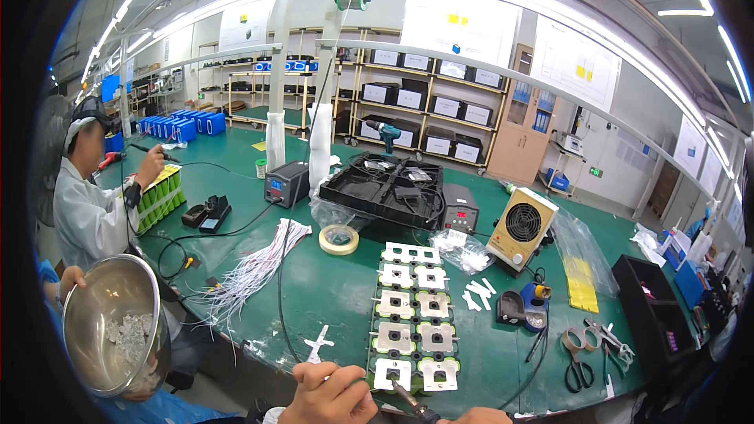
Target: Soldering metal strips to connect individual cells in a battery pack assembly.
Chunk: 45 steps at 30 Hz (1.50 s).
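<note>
A battery pack (414, 322) lies in front of me, topped by two columns of pale plates with dark square centres. My right hand (481, 416), mostly cut off by the lower edge, grips a soldering iron (415, 403). The iron's tip is at the nearest left plate of the pack. Beside that plate, my left hand (330, 396) is closed in a pinch on solder wire (284, 298), which hangs from a spool (353, 0) overhead. The wire's end at the fingers is hard to make out.
At left, a person's hand (72, 279) holds a tilted steel bowl (118, 322). Another person (90, 180) works at a green battery pack (161, 198). Around my pack are white wires (255, 275), tape (338, 240), an ionizer fan (522, 226), an iron stand (536, 308) and scissors (580, 373).
</note>
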### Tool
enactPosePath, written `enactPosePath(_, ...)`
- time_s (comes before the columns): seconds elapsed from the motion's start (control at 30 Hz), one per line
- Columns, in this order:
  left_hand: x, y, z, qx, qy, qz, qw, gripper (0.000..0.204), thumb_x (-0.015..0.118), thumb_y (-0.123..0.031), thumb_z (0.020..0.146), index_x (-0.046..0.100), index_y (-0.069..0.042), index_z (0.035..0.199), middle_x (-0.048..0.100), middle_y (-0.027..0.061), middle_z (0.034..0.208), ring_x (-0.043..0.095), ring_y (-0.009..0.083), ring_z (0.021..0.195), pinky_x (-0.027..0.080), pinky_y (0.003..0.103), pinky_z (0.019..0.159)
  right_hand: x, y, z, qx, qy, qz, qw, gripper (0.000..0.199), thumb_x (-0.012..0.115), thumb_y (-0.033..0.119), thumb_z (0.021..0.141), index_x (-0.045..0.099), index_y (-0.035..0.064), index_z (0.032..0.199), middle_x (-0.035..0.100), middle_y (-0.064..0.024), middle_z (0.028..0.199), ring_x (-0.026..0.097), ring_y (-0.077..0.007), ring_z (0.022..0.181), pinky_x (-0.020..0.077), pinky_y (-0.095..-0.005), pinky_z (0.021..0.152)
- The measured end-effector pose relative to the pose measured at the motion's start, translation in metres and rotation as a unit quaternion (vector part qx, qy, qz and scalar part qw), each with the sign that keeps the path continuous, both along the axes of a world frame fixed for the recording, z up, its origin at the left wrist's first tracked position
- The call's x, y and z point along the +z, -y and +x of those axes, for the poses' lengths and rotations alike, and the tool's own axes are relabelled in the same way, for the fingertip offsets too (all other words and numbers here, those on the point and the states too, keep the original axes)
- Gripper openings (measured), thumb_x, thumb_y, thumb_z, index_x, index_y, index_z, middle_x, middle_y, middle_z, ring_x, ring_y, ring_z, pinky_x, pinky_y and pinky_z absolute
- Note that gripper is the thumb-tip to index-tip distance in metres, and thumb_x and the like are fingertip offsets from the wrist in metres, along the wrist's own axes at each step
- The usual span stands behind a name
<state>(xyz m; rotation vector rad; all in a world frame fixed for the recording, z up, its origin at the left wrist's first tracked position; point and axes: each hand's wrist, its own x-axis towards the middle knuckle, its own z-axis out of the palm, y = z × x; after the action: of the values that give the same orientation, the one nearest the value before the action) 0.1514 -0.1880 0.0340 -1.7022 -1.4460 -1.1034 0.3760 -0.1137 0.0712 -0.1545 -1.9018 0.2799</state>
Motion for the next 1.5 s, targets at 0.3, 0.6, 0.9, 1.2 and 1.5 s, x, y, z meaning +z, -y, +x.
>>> enactPosePath(0.3,-0.002,-0.005,0.002,-0.007,-0.003,0.001,1.0,0.007,0.068,-0.011,0.073,0.063,-0.013,0.077,0.067,0.0028,0.1,0.056,0.0256,0.096,0.035,0.042,0.087,-0.002,0.002,0.003,-0.012,0.024,0.012,1.0,0.018,0.075,0.017,0.089,0.073,0.0034,0.078,0.054,-0.0044,0.059,0.05,-0.0198,0.044,0.0351,-0.0359,0.044)
enactPosePath(0.6,0.0,-0.009,0.002,-0.034,-0.006,-0.02,0.999,0.007,0.069,-0.011,0.074,0.063,-0.011,0.078,0.067,0.0036,0.098,0.057,0.0253,0.093,0.037,0.04,0.085,0.0,0.003,0.001,-0.011,0.012,0.012,1.0,0.018,0.075,0.016,0.089,0.071,0.0021,0.077,0.054,-0.0043,0.058,0.05,-0.0193,0.044,0.0359,-0.035,0.044)
enactPosePath(0.9,-0.001,-0.012,0.001,-0.05,-0.009,-0.024,0.998,0.009,0.069,-0.012,0.074,0.064,-0.01,0.081,0.066,0.0039,0.097,0.057,0.0251,0.091,0.038,0.04,0.082,0.011,0.003,-0.002,-0.014,0.025,0.006,1.0,0.011,0.071,0.01,0.085,0.071,0.0023,0.076,0.047,-0.0064,0.055,0.045,-0.0212,0.042,0.0318,-0.037,0.044)
enactPosePath(1.2,-0.003,-0.011,0.001,-0.057,-0.004,-0.038,0.998,0.011,0.068,-0.012,0.074,0.064,-0.01,0.084,0.066,0.0045,0.099,0.058,0.0257,0.094,0.039,0.041,0.084,0.018,-0.002,-0.006,0.009,0.043,0.037,0.998,0.007,0.069,0.009,0.08,0.07,0.0036,0.076,0.049,-0.0066,0.055,0.046,-0.0211,0.042,0.0325,-0.0371,0.042)
enactPosePath(1.5,-0.004,-0.011,0.0,-0.081,0.009,-0.041,0.996,0.009,0.067,-0.009,0.076,0.065,-0.008,0.085,0.067,0.0066,0.1,0.057,0.0278,0.094,0.043,0.041,0.084,0.011,-0.004,-0.005,0.018,0.06,0.089,0.994,0.007,0.069,0.008,0.079,0.069,0.0033,0.075,0.049,-0.0054,0.055,0.046,-0.0204,0.041,0.0332,-0.0352,0.042)
